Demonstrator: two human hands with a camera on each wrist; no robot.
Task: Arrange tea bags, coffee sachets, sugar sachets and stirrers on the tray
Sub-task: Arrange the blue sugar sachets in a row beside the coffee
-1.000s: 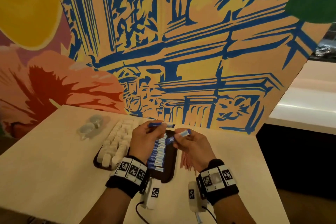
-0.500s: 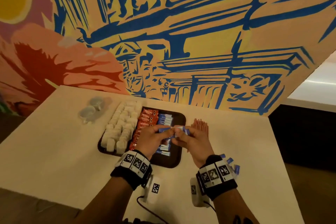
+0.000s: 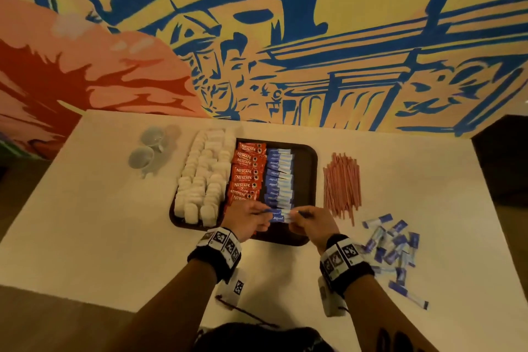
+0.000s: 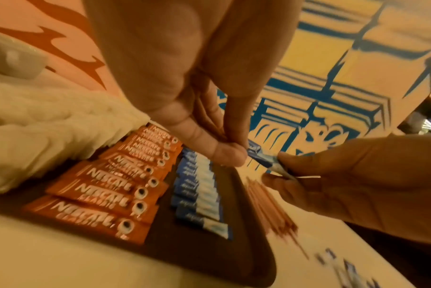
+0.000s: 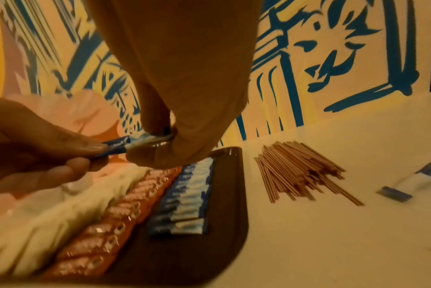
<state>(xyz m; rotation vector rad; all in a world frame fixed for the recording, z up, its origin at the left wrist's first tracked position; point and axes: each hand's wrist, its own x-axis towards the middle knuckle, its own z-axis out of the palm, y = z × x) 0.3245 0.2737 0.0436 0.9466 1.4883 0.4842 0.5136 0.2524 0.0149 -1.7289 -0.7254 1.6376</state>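
My left hand [image 3: 247,218] and right hand [image 3: 310,223] now lower the pinched sugar sachet [image 3: 278,216] onto the tray [image 3: 310,168], extending its row.

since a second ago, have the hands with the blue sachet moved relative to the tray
Yes. The left hand and right hand, pinching the blue sachet, have come toward the near end of the tray; earlier they were over its far end.
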